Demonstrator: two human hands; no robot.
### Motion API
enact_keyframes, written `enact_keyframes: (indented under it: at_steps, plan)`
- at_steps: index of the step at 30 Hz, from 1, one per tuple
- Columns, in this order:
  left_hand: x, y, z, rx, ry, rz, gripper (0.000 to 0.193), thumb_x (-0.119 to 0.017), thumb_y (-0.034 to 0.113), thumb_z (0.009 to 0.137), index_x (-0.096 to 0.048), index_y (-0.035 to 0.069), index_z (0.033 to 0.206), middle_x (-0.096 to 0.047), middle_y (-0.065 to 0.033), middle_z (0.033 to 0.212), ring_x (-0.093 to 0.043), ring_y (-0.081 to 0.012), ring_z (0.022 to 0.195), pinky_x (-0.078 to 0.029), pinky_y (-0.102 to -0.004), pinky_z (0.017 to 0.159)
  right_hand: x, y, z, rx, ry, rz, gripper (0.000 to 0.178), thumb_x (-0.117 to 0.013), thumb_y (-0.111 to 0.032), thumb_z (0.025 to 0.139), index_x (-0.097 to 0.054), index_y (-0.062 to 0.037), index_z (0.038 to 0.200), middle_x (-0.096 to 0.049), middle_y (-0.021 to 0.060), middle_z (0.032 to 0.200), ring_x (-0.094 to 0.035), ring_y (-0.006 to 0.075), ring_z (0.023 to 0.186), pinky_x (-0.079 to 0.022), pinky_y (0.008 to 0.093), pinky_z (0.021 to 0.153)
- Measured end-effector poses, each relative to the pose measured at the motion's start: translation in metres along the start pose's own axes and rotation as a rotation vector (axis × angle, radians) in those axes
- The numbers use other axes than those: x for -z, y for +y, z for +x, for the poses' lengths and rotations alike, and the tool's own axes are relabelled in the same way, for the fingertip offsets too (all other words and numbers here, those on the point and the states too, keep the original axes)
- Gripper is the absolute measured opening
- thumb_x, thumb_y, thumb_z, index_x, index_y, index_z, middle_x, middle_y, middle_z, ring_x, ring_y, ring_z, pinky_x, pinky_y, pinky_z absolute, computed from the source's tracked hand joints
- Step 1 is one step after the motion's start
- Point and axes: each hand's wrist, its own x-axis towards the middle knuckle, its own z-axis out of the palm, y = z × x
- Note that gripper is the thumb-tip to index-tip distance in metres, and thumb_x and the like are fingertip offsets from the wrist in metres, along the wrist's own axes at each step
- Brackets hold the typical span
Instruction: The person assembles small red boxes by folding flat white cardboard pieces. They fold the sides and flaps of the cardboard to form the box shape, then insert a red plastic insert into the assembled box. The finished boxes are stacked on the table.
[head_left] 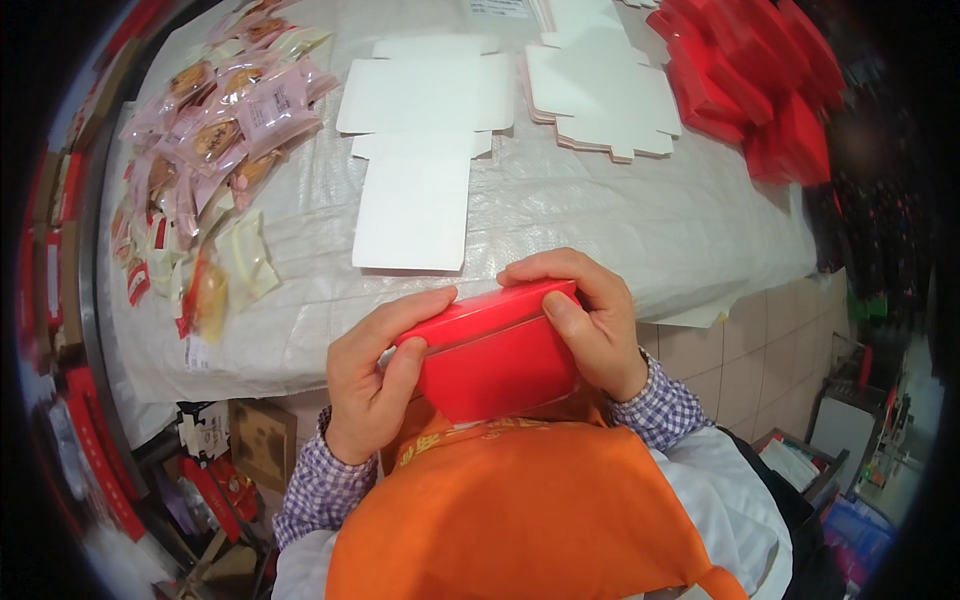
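Observation:
Close in front of my orange apron, both hands hold a red cardboard box [497, 370]. My left hand [377, 372] grips its left end, the thumb on the near face and the fingers over the top edge. At the right end my right hand [592, 317] presses its thumb near the upper corner, its fingers curled behind. A thin gap runs along the box's near face just below the top. Beyond the box, flat white box blanks [415, 180] lie on the table, with another stack of blanks [605, 95] to their right.
A whitish woven sheet [560, 215] covers the table. Packaged pastries in clear wrappers [215, 135] are heaped at the far left, with smaller packets [240, 255] nearer. Folded red boxes [755, 80] pile up at the far right. A brown carton [262, 440] stands below the table's left side.

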Motion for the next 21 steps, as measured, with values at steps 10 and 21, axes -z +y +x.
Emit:
enact_keyframes:
  at_steps: [10, 21]
  plan:
    - [-0.007, -0.021, 0.004, 0.038, -0.016, -0.017, 0.033, -0.046, 0.015, 0.107, -0.066, -0.004, 0.125, -0.069, -0.0195, 0.127, -0.066, -0.0290, 0.118, -0.049, -0.0357, 0.101, -0.004, 0.031, -0.007, -0.009, 0.058, 0.036, 0.022, -0.053, -0.006, 0.097, -0.069, 0.0018, 0.110, -0.071, 0.0135, 0.109, -0.068, 0.0222, 0.101, -0.052, 0.0337, 0.091]
    - [-0.009, -0.022, 0.001, -0.007, 0.001, 0.034, 0.032, -0.049, 0.018, 0.108, -0.069, -0.002, 0.123, -0.068, -0.0210, 0.128, -0.066, -0.0300, 0.118, -0.050, -0.0362, 0.101, 0.005, 0.024, -0.005, 0.075, -0.040, -0.150, 0.028, -0.048, -0.007, 0.097, -0.070, 0.0037, 0.109, -0.071, 0.0205, 0.116, -0.069, 0.0284, 0.106, -0.053, 0.0377, 0.095]
